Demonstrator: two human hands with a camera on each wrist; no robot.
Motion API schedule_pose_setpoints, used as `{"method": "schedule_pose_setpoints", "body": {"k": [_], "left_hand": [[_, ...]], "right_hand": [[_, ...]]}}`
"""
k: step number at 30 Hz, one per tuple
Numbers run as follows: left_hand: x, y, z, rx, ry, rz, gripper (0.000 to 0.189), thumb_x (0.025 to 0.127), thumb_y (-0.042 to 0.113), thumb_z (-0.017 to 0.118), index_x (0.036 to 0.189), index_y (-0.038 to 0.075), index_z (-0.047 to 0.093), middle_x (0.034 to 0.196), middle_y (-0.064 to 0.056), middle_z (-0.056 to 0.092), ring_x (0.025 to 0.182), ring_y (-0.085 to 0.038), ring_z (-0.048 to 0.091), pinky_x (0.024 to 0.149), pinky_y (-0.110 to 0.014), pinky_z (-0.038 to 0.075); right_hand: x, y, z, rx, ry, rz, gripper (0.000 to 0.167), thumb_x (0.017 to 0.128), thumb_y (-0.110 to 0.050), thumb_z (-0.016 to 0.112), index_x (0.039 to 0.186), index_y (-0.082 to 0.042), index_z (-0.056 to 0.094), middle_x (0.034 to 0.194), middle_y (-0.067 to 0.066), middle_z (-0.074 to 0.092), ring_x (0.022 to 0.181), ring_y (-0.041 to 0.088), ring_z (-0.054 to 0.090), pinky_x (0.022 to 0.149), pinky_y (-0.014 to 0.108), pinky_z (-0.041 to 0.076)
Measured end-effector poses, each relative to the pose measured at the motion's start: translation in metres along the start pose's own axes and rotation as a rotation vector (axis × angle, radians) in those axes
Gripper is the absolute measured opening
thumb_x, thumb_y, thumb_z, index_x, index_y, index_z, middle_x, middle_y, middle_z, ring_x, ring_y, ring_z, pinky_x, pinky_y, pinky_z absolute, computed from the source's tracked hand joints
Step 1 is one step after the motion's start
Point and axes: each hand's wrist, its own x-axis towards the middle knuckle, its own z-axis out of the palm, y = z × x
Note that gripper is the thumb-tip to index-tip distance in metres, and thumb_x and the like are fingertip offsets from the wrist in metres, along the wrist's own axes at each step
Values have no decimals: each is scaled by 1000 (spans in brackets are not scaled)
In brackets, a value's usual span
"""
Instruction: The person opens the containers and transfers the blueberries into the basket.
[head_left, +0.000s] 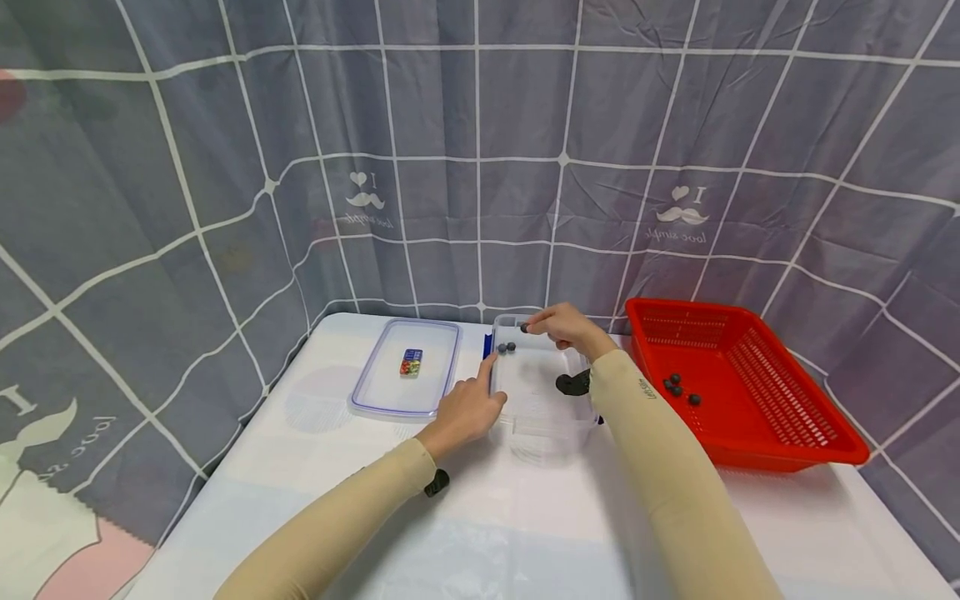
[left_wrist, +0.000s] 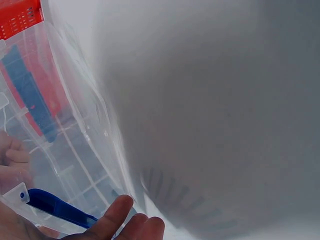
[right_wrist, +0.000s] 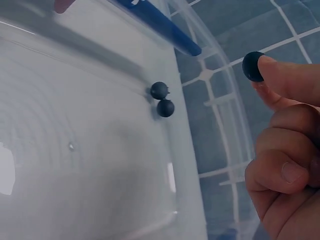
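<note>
My right hand [head_left: 564, 326] pinches a dark blueberry [right_wrist: 253, 66] between thumb and index finger, over the far end of a clear plastic box [head_left: 534, 427]. In the right wrist view its other fingers are curled in. Two more blueberries [right_wrist: 162, 99] lie side by side on the box floor, near its far left corner. Along the box's left side is my left hand [head_left: 467, 408], its index finger stretched out at the rim. The left wrist view shows its fingertips [left_wrist: 120, 205] beside the blue latch [left_wrist: 62, 209], with the thumb hidden.
Right of the box, a red plastic basket [head_left: 738, 375] contains several blueberries [head_left: 675, 389]. To the left a clear lid with a blue seal [head_left: 375, 385] lies flat, bearing a small printed label [head_left: 411, 363]. A grey curtain with white grid lines [head_left: 525, 200] hangs behind the white-covered table [head_left: 480, 533].
</note>
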Motion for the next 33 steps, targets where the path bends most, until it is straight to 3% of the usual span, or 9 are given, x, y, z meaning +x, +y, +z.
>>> {"method": "schedule_pose_setpoints", "body": {"k": [3,13,20,29,33], "left_hand": [[0,-1,0,0,4,1,76,94,41,48,162,27,18,108,-16,70,79,-23,60,64,-40,46],[-1,0,-1,-10,12,14,75,95,39,49,162,27,18,99,-15,69,71,-23,56,58,-37,42],[-1,1,-1,-11,15,18,75,95,39,49,162,27,19,102,-16,69,76,-23,57,62,-39,44],[1,0,1,-20,14,18,76,94,38,51,162,27,19,105,-16,70,76,-23,57,61,-40,44],[1,0,1,-22,14,19,76,94,36,52,162,26,19,106,-17,70,76,-23,57,62,-41,44]], "right_hand": [[-5,-3,-7,-14,1,2,38,97,-20,66,132,-6,64,49,-7,30,43,10,21,50,28,28],[-25,-6,-31,-81,19,-15,40,96,-23,66,133,-8,64,53,-6,34,47,12,26,50,25,31],[-41,-3,-56,-107,38,-12,41,96,-25,67,132,-7,64,54,-6,32,47,12,26,49,25,31],[-63,13,-90,-131,77,-2,42,98,-27,63,135,-5,61,55,-5,34,49,13,30,53,25,35],[-70,23,-104,-84,83,2,42,99,-24,63,134,-2,59,55,-6,33,47,12,28,49,25,31]]}}
